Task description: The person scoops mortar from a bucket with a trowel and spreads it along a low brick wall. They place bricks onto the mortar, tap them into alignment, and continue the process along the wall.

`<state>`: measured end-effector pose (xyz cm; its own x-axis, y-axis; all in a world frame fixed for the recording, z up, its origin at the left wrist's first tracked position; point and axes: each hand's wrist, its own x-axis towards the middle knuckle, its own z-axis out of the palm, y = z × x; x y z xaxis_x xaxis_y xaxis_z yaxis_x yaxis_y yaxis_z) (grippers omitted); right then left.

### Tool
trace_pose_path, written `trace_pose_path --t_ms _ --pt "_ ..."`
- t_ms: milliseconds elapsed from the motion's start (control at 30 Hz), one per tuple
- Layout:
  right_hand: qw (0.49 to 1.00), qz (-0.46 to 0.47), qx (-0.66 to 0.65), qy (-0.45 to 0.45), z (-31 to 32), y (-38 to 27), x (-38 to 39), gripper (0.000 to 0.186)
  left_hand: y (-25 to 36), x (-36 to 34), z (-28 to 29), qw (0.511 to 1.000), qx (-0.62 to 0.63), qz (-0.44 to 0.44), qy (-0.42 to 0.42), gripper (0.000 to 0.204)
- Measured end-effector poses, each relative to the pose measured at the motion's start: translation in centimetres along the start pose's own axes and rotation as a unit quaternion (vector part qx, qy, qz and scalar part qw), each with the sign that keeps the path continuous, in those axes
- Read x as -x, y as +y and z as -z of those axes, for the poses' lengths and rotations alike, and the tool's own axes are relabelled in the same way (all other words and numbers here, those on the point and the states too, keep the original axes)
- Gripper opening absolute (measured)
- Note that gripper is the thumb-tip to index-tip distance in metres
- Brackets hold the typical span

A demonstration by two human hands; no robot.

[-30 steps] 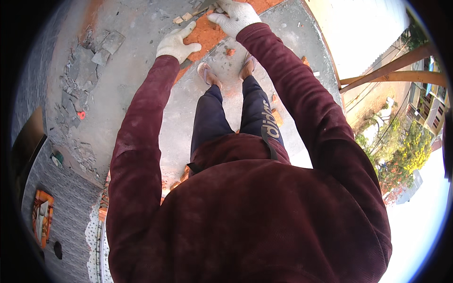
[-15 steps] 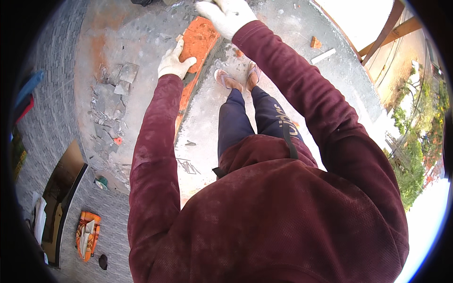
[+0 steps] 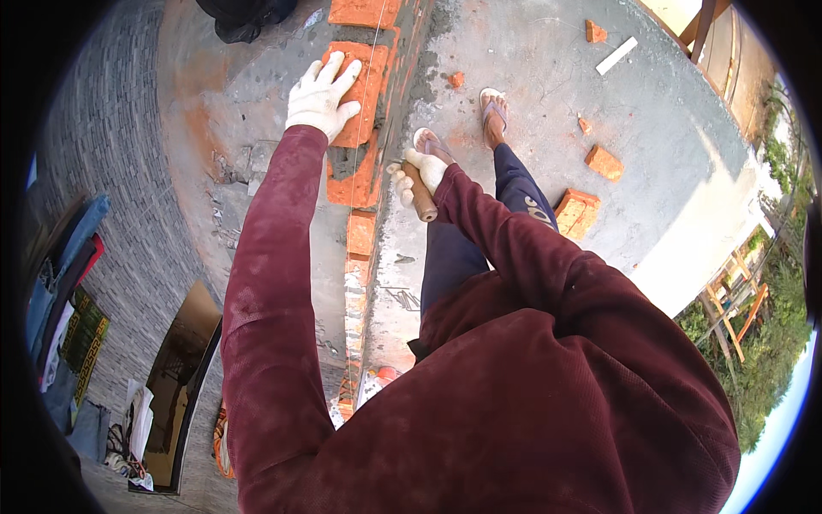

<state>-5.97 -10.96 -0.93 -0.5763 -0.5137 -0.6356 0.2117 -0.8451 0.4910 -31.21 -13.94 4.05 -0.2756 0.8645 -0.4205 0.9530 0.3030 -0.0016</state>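
Observation:
My left hand, in a white glove, lies with spread fingers on top of an orange brick. That brick sits on a low brick wall, which has grey mortar along its right side. A thin string line runs lengthwise over the wall. Beside the wall, in front of my legs, my gloved right hand is closed around the brown wooden handle of a tool. The tool's working end is hidden, so its kind does not show.
My sandalled feet stand on the concrete floor right of the wall. Loose bricks, broken pieces and a white strip lie farther right. A black bag rests at the far left.
My right hand has come down from the top of the view toward my legs, and a wooden handle now shows in it. My left hand still rests on brick; the whole view has shifted.

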Motion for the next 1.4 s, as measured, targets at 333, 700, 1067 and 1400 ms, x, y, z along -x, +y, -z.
trace_pose_path --t_ms 333,700,1067,1400 --pt "0.991 0.117 0.057 0.023 -7.8 1.3 2.1 0.042 0.2 -0.1 0.0 0.997 0.079 0.007 0.021 0.076" --pt "0.973 0.144 0.177 -0.028 -5.1 1.8 6.8 0.053 -0.9 -0.4 0.2 0.997 0.07 -0.022 -0.018 0.07" --pt "0.308 0.36 0.77 0.427 -4.1 3.0 27.8 0.037 -10.7 18.0 -2.2 0.793 0.514 0.256 0.202 0.059" --pt "-0.186 0.234 0.924 0.238 -29.6 -7.0 17.4 0.038 5.4 17.2 5.2 0.782 0.555 0.216 0.184 0.056"
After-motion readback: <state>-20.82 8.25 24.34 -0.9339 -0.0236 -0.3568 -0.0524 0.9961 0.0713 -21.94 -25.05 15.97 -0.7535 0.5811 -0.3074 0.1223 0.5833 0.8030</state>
